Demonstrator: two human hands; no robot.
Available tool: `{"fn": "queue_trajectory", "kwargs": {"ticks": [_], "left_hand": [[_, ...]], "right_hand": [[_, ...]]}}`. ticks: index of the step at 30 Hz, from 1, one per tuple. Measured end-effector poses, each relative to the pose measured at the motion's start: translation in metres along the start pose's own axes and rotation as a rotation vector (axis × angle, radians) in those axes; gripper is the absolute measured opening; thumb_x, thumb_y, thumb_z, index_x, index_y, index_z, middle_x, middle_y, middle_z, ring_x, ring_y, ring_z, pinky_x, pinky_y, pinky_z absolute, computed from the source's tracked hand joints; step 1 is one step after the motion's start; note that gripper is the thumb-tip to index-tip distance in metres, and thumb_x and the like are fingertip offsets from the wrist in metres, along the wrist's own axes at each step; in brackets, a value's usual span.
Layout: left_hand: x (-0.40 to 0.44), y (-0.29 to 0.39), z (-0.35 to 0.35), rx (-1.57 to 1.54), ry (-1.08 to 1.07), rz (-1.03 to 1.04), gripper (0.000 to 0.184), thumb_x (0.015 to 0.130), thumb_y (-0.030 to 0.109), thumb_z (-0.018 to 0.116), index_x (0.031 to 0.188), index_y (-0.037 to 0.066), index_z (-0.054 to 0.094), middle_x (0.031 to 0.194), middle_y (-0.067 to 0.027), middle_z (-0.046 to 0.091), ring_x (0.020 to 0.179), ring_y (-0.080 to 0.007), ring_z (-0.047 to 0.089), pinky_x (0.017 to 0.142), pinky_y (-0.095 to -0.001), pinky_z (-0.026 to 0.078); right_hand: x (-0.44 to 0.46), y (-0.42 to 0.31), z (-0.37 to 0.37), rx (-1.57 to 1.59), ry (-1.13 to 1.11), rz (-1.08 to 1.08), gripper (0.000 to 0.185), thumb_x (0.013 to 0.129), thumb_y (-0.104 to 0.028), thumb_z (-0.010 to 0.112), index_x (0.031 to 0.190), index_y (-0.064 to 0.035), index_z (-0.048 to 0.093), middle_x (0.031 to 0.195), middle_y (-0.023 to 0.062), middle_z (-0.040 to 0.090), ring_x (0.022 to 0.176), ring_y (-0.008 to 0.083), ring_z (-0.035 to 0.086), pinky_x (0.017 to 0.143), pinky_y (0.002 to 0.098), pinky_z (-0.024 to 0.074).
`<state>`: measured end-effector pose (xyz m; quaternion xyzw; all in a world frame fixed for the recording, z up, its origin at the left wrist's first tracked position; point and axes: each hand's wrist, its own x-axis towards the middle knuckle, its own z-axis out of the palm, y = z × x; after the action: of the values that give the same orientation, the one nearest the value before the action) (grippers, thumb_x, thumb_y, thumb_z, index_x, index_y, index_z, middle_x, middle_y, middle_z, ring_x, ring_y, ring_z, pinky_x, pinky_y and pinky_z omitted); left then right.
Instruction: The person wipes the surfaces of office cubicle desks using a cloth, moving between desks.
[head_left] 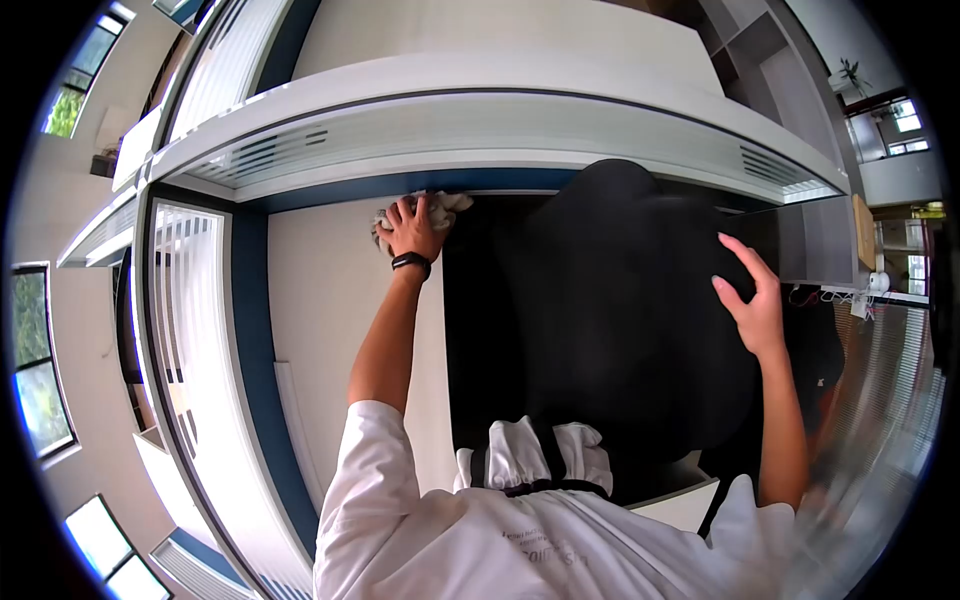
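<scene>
My left hand (pixel 415 232), with a black band at the wrist, presses a crumpled, light-coloured cloth (pixel 455 204). Its fingers are bent over the cloth, which rests at the far edge of the pale desktop (pixel 330 290), close to the blue lower panel of the partition. Over on the other side, my right hand (pixel 757 300) is raised with thumb and fingers apart and nothing in them. It is nearest to a large, dark, rounded black shape (pixel 630 300) that covers much of the middle; I cannot tell exactly what it is.
A partition with a white rail (pixel 480 75) and glass panes runs along the far side. Another partition (pixel 195 350) closes off the left. Grey shelving (pixel 815 240) stands at the right, with a white plug and cables (pixel 862 303) below it.
</scene>
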<state>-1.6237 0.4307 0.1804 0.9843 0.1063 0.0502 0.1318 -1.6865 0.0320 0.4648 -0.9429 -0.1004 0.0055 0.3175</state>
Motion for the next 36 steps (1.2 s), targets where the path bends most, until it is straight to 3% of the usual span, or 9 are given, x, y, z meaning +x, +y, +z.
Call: {"fn": "queue_trajectory", "kwargs": {"ticks": [3,8,16,18,23,26,29,31,36], "left_hand": [[-0.031,-0.016,0.000,0.038,-0.032,0.076,0.058,0.068,0.044,0.074,0.118,0.025,0.051,0.122,-0.0071,0.043,0.120,-0.0314,0.036,0.093,-0.0664,0.027],[-0.159,-0.050,-0.025,-0.009,0.009,0.032,0.059,0.063,0.036,0.079,0.115,0.026,0.053,0.125,-0.0049,0.042,0.121,-0.0301,0.035,0.094,-0.0655,0.025],[-0.406,-0.090,-0.065,-0.008,-0.024,-0.363,0.058,0.058,0.029,0.081,0.110,0.027,0.055,0.123,-0.0026,0.043,0.122,-0.0296,0.035,0.095,-0.0665,0.024],[-0.429,-0.091,-0.067,0.032,-0.011,-0.416,0.057,0.060,0.036,0.081,0.109,0.025,0.056,0.121,-0.0041,0.043,0.120,-0.0297,0.036,0.093,-0.0639,0.025],[-0.398,-0.094,-0.064,-0.026,0.065,-0.426,0.058,0.059,0.037,0.082,0.110,0.027,0.055,0.118,-0.0035,0.045,0.118,-0.0292,0.038,0.092,-0.0624,0.026],[-0.353,-0.095,-0.063,-0.054,0.060,-0.318,0.058,0.060,0.035,0.081,0.110,0.027,0.055,0.120,-0.0026,0.045,0.119,-0.0290,0.037,0.092,-0.0642,0.026],[-0.277,-0.090,-0.052,-0.047,0.052,-0.207,0.058,0.062,0.038,0.079,0.112,0.027,0.054,0.122,-0.0031,0.044,0.120,-0.0296,0.037,0.091,-0.0657,0.026],[-0.219,-0.084,-0.046,-0.037,0.001,-0.119,0.058,0.061,0.033,0.079,0.114,0.028,0.054,0.125,-0.0047,0.044,0.122,-0.0300,0.036,0.093,-0.0674,0.026],[-0.081,-0.066,-0.026,-0.052,0.078,-0.025,0.058,0.061,0.033,0.079,0.113,0.028,0.053,0.122,-0.0054,0.043,0.120,-0.0301,0.036,0.094,-0.0662,0.027]], "right_hand": [[-0.002,-0.002,-0.002,0.021,0.005,-0.046,0.045,0.077,-0.004,0.064,0.121,-0.0038,0.057,0.097,0.0115,0.061,0.092,0.0222,0.058,0.089,0.0296,0.0425],[-0.006,0.004,-0.002,0.037,0.007,-0.094,0.045,0.078,-0.005,0.064,0.122,-0.0024,0.056,0.121,0.0141,0.059,0.114,0.0271,0.055,0.099,0.0333,0.0391],[-0.009,-0.002,0.002,0.037,-0.017,-0.109,0.046,0.081,-0.005,0.061,0.126,-0.0027,0.052,0.126,0.0136,0.056,0.118,0.0249,0.052,0.102,0.0331,0.0358],[-0.008,0.002,0.003,0.034,-0.015,-0.093,0.046,0.082,-0.006,0.061,0.127,-0.0030,0.052,0.127,0.0138,0.056,0.119,0.0250,0.051,0.102,0.0337,0.0353],[-0.005,0.007,0.002,0.017,-0.031,-0.080,0.047,0.082,-0.007,0.060,0.128,-0.0035,0.051,0.128,0.0135,0.055,0.121,0.0257,0.049,0.103,0.0343,0.0341],[-0.005,0.017,0.003,0.013,-0.022,-0.096,0.047,0.082,-0.007,0.060,0.128,-0.0028,0.050,0.128,0.0129,0.054,0.122,0.0267,0.048,0.104,0.0346,0.0327],[-0.005,0.015,0.003,-0.027,-0.011,-0.075,0.047,0.082,-0.006,0.060,0.127,-0.0019,0.051,0.128,0.0131,0.054,0.122,0.0266,0.048,0.104,0.0347,0.0327],[-0.005,0.014,0.002,-0.042,-0.020,-0.054,0.047,0.082,-0.006,0.060,0.127,-0.0016,0.051,0.129,0.0133,0.054,0.122,0.0266,0.048,0.104,0.0347,0.0327],[-0.005,0.011,0.001,-0.080,-0.030,0.039,0.047,0.081,-0.004,0.060,0.127,-0.0003,0.051,0.129,0.0138,0.054,0.122,0.0264,0.048,0.105,0.0345,0.0316]]}}
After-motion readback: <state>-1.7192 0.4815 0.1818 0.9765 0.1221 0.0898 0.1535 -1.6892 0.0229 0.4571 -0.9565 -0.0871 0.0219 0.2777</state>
